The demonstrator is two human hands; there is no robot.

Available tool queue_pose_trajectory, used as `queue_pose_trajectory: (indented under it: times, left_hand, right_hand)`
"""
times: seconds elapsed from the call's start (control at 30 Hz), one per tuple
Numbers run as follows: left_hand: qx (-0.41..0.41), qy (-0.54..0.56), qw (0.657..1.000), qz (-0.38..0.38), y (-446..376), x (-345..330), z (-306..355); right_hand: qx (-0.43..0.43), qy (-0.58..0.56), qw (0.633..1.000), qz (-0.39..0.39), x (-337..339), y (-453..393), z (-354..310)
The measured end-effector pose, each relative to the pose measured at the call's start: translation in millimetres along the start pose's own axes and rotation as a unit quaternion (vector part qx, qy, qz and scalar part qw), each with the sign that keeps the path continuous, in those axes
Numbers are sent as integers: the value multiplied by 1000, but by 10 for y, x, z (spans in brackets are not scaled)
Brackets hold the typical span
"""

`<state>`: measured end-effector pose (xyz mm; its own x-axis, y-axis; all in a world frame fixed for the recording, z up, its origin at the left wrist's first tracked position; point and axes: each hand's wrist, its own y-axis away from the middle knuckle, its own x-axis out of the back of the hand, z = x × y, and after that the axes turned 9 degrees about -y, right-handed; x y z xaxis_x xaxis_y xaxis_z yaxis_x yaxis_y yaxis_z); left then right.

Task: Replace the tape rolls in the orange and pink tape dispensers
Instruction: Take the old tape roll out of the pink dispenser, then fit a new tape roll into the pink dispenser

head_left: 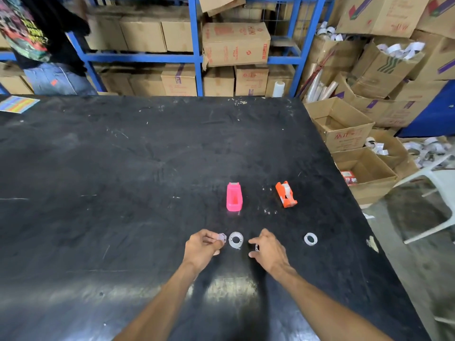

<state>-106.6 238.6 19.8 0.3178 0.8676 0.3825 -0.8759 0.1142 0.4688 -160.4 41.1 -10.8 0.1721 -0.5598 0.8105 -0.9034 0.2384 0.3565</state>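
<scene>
A pink tape dispenser (234, 197) stands on the black table (123, 168) with its roll slot empty. To its right the orange tape dispenser (285, 194) holds a clear roll. My left hand (203, 247) pinches a small clear plastic core (222, 237). A clear tape roll (235, 240) lies flat between my hands. My right hand (267, 249) hovers beside it with fingers curled around a small ring-shaped piece (256, 247), mostly hidden. A second clear tape roll (310, 239) lies further right.
A person in a black printed shirt (37, 33) stands at the table's far left corner. A coloured sheet (18, 104) lies there. Blue racks (197, 57) with cartons stand behind. Open cartons (344, 124) and a white chair (438, 188) sit right of the table edge.
</scene>
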Motion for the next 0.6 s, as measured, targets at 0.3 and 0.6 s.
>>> queue_pose_trajectory:
  times: [0.3,0.6]
  left_hand:
    - [20,53,998,3,-26,127,-71]
    - [24,116,992,-33,-87,308,-25]
  right_hand:
    - [64,9,997,-31,-118,-315,-475]
    - [-11,-284,958,-32,-246,-364,-453]
